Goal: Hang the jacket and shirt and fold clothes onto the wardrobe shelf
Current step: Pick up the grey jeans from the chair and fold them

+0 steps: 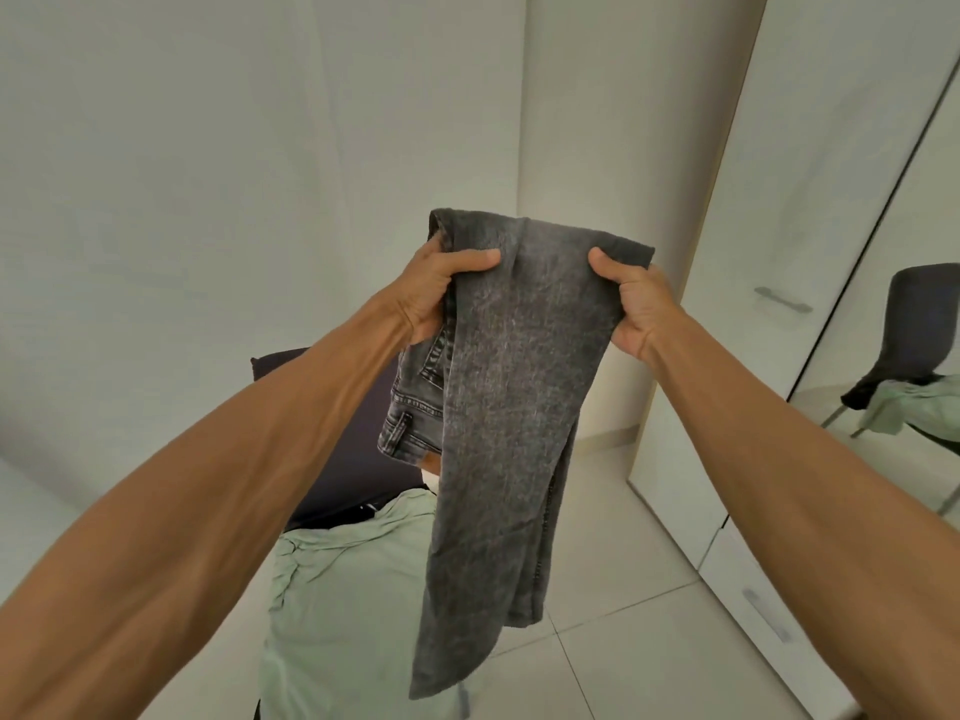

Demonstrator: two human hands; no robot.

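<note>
Left hand [441,293]: clamped on the left edge of the grey jeans [514,407] near the fold, thumb laid flat across the front of the cloth, fingers hidden behind it. Right hand [631,304]: clamped on the right edge at the same height, thumb on the front, palm turned towards the camera. Both forearms are stretched out forward and upward, bare, wrists well apart.

The jeans are doubled over at the top between the two hands and held in the air. The legs hang straight down in front; the waistband end (belt loops and a pocket show) hangs shorter behind, on the left.

Below them is a pale green garment [343,589] draped over a dark chair [353,433]. White wardrobe door [810,200] at right, tiled floor [623,589] beneath.
</note>
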